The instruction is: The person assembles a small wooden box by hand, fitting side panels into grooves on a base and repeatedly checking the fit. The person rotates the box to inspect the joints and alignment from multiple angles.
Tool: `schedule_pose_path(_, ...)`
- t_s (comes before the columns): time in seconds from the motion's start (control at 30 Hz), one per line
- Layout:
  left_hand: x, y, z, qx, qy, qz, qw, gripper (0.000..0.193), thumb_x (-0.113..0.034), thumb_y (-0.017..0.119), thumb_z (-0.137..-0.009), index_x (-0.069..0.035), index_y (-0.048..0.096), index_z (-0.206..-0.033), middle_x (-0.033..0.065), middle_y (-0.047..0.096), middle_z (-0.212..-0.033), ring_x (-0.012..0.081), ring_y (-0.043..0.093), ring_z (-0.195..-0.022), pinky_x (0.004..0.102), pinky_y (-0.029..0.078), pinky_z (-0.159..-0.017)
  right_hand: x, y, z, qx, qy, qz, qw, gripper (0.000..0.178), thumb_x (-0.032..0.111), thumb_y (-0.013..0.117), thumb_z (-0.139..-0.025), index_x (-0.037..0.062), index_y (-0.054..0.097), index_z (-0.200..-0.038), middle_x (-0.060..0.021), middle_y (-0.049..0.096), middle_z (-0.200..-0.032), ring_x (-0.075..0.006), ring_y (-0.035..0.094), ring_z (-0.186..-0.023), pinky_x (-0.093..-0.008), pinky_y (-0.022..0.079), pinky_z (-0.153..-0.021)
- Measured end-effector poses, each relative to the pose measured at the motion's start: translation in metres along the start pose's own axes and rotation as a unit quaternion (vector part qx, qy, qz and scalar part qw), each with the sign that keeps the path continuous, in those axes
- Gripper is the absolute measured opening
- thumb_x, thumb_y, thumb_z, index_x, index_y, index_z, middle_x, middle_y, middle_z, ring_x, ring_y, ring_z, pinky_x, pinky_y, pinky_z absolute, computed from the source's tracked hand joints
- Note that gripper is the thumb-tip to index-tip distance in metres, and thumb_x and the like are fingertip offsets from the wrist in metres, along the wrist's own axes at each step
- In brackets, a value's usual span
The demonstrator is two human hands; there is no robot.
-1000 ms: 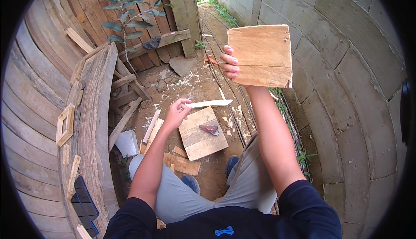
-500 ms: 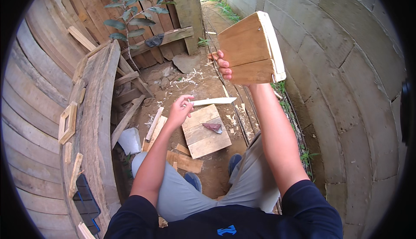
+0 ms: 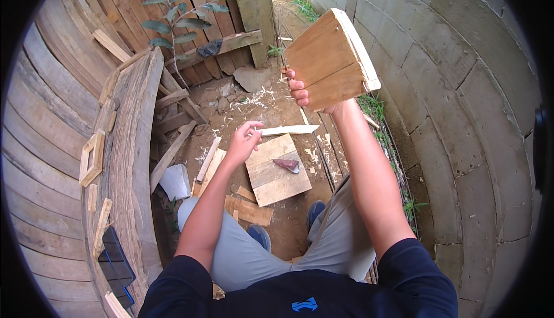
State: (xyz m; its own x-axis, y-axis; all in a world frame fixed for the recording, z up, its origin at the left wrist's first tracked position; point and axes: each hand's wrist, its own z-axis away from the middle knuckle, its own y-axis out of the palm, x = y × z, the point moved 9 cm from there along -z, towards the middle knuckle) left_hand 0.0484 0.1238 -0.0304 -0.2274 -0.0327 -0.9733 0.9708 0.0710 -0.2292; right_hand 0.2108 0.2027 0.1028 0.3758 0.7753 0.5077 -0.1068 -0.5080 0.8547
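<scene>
The biggest thing is the gray block wall [image 3: 444, 104], all down the right side. A wall of planks [image 3: 43, 87] bends along the left. Between them is the brown dirt ground [image 3: 285, 234], a narrow strip with pale wood bits on it. The long wooden surface [image 3: 130, 127] stands by the plank wall, and its rough right edge is well apart from both hands.

A square wood block [image 3: 271, 176] sits low, near the person's feet. The flat wooden piece [image 3: 326, 58] is up in the air, over the strip of ground. It is tilted, so its brown face and its pale, thick right edge both show. There is a good gap between that edge and the gray wall.

The right hand [image 3: 300, 93] grips the wooden piece by its lower left corner, fingers wrapped round onto the brown face. The thumb is hidden.

The left hand [image 3: 245, 139] is loosely curled, up off the ground, with room between it and the right hand. A pale pointed stick [image 3: 291, 129] has one end right by its fingertips, along the block's far edge. I cannot tell if the fingers pinch it.

Smallest is a folded reddish scrap [image 3: 284, 164] on top of the block, inside its edges.
</scene>
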Motion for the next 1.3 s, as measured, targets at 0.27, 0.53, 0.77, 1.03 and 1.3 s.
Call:
schedule_pose_path(0.27,0.000,-0.002,0.000,0.013,-0.016,0.003,1.000,0.041,-0.037,0.044,-0.103,-0.003,0.055,-0.125,0.0079,0.063,-0.084,0.0124,0.059,-0.055,0.0234,0.046,-0.050,0.021,-0.039,0.006,-0.284,-0.072,0.274,0.916,0.041,0.041,0.047,-0.099,0.0033,0.061,-0.108,-0.0090,0.068,-0.089,-0.0209,0.068,-0.074,-0.0364,0.058,-0.066)
schedule_pose_path(0.53,0.004,-0.005,-0.002,-0.013,-0.004,0.169,0.986,0.093,-0.075,0.016,-0.093,0.003,0.046,-0.132,0.0185,0.062,-0.111,0.0227,0.066,-0.085,0.0308,0.055,-0.064,0.022,-0.046,0.005,-0.383,-0.050,0.502,0.774,0.061,0.049,0.053,-0.097,-0.0059,0.055,-0.124,-0.0200,0.066,-0.112,-0.0245,0.065,-0.101,-0.0369,0.050,-0.089)
schedule_pose_path(0.77,-0.013,-0.004,0.003,0.010,0.055,0.184,0.981,0.057,-0.044,0.055,-0.096,0.003,0.045,-0.127,0.0150,0.061,-0.111,0.0222,0.064,-0.098,0.0347,0.058,-0.073,0.015,-0.043,0.005,-0.404,-0.028,0.622,0.670,0.071,0.050,0.061,-0.092,-0.0101,0.046,-0.126,-0.0283,0.061,-0.118,-0.0335,0.062,-0.111,-0.0408,0.047,-0.094)
schedule_pose_path(1.03,-0.002,-0.009,0.002,-0.070,0.061,0.127,0.988,0.048,-0.020,0.068,-0.089,0.004,0.049,-0.126,0.0136,0.061,-0.117,0.0200,0.059,-0.107,0.0330,0.047,-0.094,-0.014,-0.054,-0.012,-0.316,0.071,0.754,0.571,0.058,0.035,0.072,-0.087,-0.0020,0.053,-0.127,-0.0236,0.063,-0.120,-0.0310,0.061,-0.112,-0.0383,0.046,-0.096)
schedule_pose_path(1.3,0.014,-0.016,-0.001,-0.107,0.027,0.162,0.981,0.040,-0.018,0.064,-0.086,0.006,0.059,-0.117,0.0124,0.067,-0.109,0.0190,0.064,-0.098,0.0319,0.049,-0.086,-0.018,-0.044,-0.011,-0.347,0.083,0.761,0.543,0.057,0.033,0.071,-0.087,-0.0085,0.054,-0.122,-0.0289,0.060,-0.121,-0.0376,0.058,-0.117,-0.0416,0.045,-0.099)
